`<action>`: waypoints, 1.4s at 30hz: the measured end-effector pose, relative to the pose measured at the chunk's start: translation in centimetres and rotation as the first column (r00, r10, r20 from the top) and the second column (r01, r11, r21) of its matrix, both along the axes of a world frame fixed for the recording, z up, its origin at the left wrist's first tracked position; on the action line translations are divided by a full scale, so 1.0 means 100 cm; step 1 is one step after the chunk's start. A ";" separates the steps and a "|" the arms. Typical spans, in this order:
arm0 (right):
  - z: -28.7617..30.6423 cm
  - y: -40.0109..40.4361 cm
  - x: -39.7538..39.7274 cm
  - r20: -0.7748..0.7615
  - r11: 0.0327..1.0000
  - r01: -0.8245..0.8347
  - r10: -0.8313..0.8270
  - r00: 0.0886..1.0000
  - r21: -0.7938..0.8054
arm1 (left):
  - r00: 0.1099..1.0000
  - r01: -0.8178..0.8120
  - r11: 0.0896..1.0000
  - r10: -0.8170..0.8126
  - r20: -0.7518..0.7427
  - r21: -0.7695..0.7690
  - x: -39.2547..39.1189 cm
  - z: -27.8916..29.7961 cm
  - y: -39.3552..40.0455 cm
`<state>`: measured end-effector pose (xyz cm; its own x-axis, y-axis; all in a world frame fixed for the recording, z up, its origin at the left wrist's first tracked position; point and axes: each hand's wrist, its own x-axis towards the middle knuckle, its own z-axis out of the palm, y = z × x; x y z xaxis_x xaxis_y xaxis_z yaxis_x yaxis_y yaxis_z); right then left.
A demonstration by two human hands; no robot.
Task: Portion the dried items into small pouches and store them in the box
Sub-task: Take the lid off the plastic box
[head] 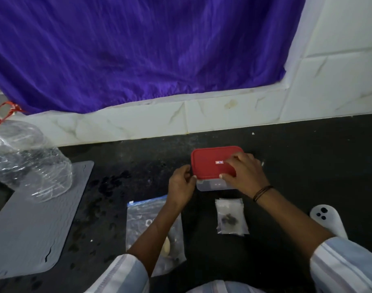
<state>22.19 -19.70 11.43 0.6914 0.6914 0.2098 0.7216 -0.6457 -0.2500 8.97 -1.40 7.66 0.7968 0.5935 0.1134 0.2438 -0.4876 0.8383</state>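
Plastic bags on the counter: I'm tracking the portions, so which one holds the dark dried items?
The small clear pouch just in front of the box, beside the right forearm; dark bits show inside it.

Both arms reach forward; left hand curls its fingers, right hand lies palm-down, fingers bent.

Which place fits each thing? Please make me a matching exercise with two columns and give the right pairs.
Things:
1. red lid
2. small pouch
3. zip bag
4. grey mat

Places:
A. partly under the left forearm
B. on the box, under the right hand
C. far left of the counter
D. just in front of the box

Pairs: 1-B, 2-D, 3-A, 4-C
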 end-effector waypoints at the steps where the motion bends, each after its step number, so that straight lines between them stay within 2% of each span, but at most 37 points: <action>1: -0.002 -0.003 0.003 -0.018 0.999 -0.027 0.027 0.999 -0.029 | 1.000 -0.003 0.998 0.002 -0.010 -0.066 0.006 0.000 -0.002; 5: -0.013 -0.008 0.007 -0.003 0.986 -0.144 0.144 0.990 -0.087 | 0.997 -0.077 0.975 0.078 -0.002 -0.207 0.016 -0.002 -0.007; 9: -0.023 -0.009 0.012 0.065 0.978 -0.196 0.192 0.979 0.073 | 0.994 -0.080 0.954 0.096 0.042 -0.290 0.013 -0.004 -0.011; 12: -0.026 -0.010 0.011 0.078 0.955 -0.213 0.201 0.976 0.204 | 0.993 -0.088 0.959 0.107 0.056 -0.268 0.012 -0.007 -0.015; 14: -0.027 -0.009 0.012 0.091 0.952 -0.210 0.194 0.977 0.225 | 0.991 -0.091 0.964 0.112 0.073 -0.251 0.011 -0.009 -0.018; 21: -0.026 -0.002 0.002 0.107 0.981 -0.191 0.187 0.977 0.031 | 0.990 -0.045 0.978 0.071 0.122 -0.206 0.006 -0.012 -0.021; 26: -0.026 0.013 -0.006 0.181 0.956 -0.214 0.178 0.967 0.202 | 0.989 -0.053 0.983 0.076 0.130 -0.177 0.007 -0.014 -0.025; 32: -0.029 0.011 -0.006 0.241 0.932 -0.274 0.216 0.946 0.239 | 0.988 -0.118 0.976 0.133 0.072 -0.184 0.011 -0.013 -0.021; 34: -0.027 0.011 -0.006 0.220 0.921 -0.262 0.203 0.954 0.289 | 0.988 -0.124 0.975 0.139 0.070 -0.182 0.011 -0.014 -0.019; 39: -0.016 0.010 -0.001 0.060 0.874 -0.118 0.101 0.993 0.472 | 0.988 -0.130 0.973 0.143 0.055 -0.190 0.012 -0.018 -0.016; 42: -0.001 0.003 0.004 -0.047 0.747 0.032 -0.001 0.999 0.664 | 0.990 -0.127 0.966 0.139 0.036 -0.224 0.013 -0.016 -0.016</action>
<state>22.56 -19.43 11.31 0.7197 0.3765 0.5833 0.6917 -0.3167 -0.6490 10.30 -2.97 6.04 0.7055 0.7087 0.0067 0.2478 -0.2555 0.9345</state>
